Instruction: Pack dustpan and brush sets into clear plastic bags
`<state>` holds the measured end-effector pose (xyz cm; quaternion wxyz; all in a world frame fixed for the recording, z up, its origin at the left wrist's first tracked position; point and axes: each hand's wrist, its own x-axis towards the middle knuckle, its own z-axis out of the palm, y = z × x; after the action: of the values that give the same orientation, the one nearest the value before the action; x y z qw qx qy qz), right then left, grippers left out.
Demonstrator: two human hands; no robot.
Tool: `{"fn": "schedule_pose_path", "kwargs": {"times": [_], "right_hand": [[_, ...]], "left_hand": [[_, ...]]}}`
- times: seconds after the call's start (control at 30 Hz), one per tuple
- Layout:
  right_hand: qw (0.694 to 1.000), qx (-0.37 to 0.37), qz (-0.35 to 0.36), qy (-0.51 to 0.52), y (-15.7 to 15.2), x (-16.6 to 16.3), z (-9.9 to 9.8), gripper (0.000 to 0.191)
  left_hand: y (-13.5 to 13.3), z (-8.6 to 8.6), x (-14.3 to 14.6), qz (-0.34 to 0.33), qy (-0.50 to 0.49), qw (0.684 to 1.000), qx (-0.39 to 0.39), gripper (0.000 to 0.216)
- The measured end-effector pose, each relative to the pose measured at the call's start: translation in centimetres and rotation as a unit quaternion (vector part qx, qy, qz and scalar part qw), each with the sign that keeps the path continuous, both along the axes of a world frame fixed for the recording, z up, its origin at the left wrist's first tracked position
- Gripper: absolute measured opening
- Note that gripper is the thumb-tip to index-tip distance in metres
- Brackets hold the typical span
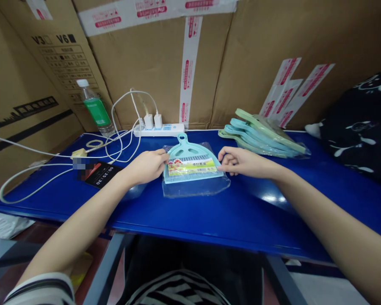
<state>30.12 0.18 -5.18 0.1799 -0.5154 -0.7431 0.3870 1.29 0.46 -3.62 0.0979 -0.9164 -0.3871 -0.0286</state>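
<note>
A light blue plastic dustpan (pixel 190 154) with a yellow-green label lies inside a clear plastic bag (pixel 197 186) on the blue table (pixel 241 212). My left hand (pixel 147 166) is closed, pinching the left edge of the bag beside the dustpan. On the other side my right hand (pixel 241 162) has its fingers curled and pinched on the bag's right edge. The dustpan's handle points away from me toward the wall.
A stack of bagged blue and green dustpans (pixel 263 135) lies at the back right. A power strip (pixel 160 129) with chargers and white cables (pixel 120 140), a water bottle (pixel 97 108) and a phone (pixel 98 173) sit at the left. Cardboard boxes (pixel 165 63) stand behind; a dark bag (pixel 362 127) is far right.
</note>
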Motion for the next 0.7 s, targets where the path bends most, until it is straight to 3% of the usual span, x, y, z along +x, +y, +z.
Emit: {"fn": "schedule_pose_path", "kwargs": {"times": [0.13, 0.3, 0.43, 0.57, 0.7], "right_hand": [[1.0, -0.011, 0.021, -0.004, -0.2, -0.2, 0.1, 0.04], [0.994, 0.037, 0.071, -0.08, -0.8, -0.4, 0.6, 0.019], [0.983, 0.089, 0.104, -0.124, -1.3, -0.7, 1.1, 0.012], [0.974, 0.147, 0.11, -0.133, -1.4, -0.9, 0.9, 0.019], [0.965, 0.19, 0.126, -0.127, -1.3, -1.2, 0.5, 0.022]], "left_hand": [[0.0, -0.3, 0.1, 0.01, -0.004, 1.0, 0.004, 0.026], [0.0, -0.4, 0.1, 0.018, 0.0, 1.0, 0.007, 0.022], [-0.3, -0.4, 0.2, -0.037, -0.011, 0.997, 0.065, 0.022], [-0.7, -0.8, 0.6, -0.129, -0.031, 0.991, 0.003, 0.024], [-0.9, -1.2, 0.9, -0.143, -0.057, 0.987, -0.055, 0.021]]}}
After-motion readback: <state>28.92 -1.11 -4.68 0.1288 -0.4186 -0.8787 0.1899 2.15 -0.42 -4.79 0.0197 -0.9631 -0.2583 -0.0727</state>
